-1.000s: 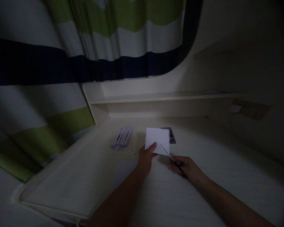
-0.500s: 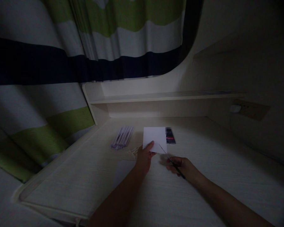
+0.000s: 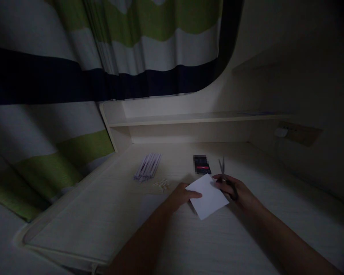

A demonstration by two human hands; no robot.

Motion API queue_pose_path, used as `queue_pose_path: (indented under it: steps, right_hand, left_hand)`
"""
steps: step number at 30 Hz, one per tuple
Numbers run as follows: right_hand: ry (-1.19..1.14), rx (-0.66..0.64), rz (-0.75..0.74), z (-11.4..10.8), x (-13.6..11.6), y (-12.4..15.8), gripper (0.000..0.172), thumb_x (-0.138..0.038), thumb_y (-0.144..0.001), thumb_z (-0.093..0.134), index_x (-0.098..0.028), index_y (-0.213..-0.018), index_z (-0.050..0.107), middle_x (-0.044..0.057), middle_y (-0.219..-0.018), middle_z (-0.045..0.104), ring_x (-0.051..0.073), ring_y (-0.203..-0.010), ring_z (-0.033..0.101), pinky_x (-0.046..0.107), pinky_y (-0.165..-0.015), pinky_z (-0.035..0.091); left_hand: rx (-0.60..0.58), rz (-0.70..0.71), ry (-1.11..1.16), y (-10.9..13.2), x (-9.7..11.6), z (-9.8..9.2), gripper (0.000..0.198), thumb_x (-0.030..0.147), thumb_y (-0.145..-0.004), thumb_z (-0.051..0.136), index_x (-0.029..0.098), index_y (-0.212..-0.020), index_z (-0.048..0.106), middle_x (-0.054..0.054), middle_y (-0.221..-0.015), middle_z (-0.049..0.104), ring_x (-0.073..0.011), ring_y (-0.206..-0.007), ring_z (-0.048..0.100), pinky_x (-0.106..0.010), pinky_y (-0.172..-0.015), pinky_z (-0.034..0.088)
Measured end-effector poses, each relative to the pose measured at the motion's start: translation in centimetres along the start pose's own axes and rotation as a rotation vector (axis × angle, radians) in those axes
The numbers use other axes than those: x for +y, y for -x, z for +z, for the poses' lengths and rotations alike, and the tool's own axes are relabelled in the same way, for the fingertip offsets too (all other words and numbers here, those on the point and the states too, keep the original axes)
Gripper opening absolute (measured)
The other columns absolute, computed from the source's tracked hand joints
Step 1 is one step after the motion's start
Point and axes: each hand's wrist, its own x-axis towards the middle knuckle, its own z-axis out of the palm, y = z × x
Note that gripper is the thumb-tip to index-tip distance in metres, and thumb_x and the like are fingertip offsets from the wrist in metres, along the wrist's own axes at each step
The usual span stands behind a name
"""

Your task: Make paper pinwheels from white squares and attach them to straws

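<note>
A white sheet of paper (image 3: 208, 196) lies low over the pale desk (image 3: 109, 214), tilted like a diamond. My left hand (image 3: 181, 196) pinches its left corner between thumb and fingers. My right hand (image 3: 232, 190) is closed round the dark handles of a pair of scissors (image 3: 223, 172), whose blades point up and away, just right of the paper's upper edge. The blades stand slightly apart and touch no paper.
A bundle of thin paper strips (image 3: 148, 166) lies at the back left of the desk, with small paper scraps (image 3: 162, 185) near it. A small dark box (image 3: 201, 164) sits behind the paper. A shelf (image 3: 189, 118) and striped curtain (image 3: 74, 76) stand behind.
The paper has come down from upright to nearly flat and shifted right. The scissors left the paper's edge and swung up so the blades point away.
</note>
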Motion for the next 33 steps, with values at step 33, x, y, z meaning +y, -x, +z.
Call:
queue_pose_path:
  steps: [33]
  right_hand:
    - [0.052,-0.120,-0.017,1.8,1.8,0.3,0.037,-0.033,-0.063,0.067,-0.013,-0.093,0.059,0.000,-0.063,0.058,0.010,-0.051,0.049,0.025,-0.054,0.038]
  left_hand:
    - [0.390,0.242,0.374,0.0,1.1,0.7,0.035,0.033,-0.057,0.068,0.011,-0.083,0.062,-0.008,-0.076,0.065,-0.0142,-0.057,0.059,-0.025,-0.055,0.046]
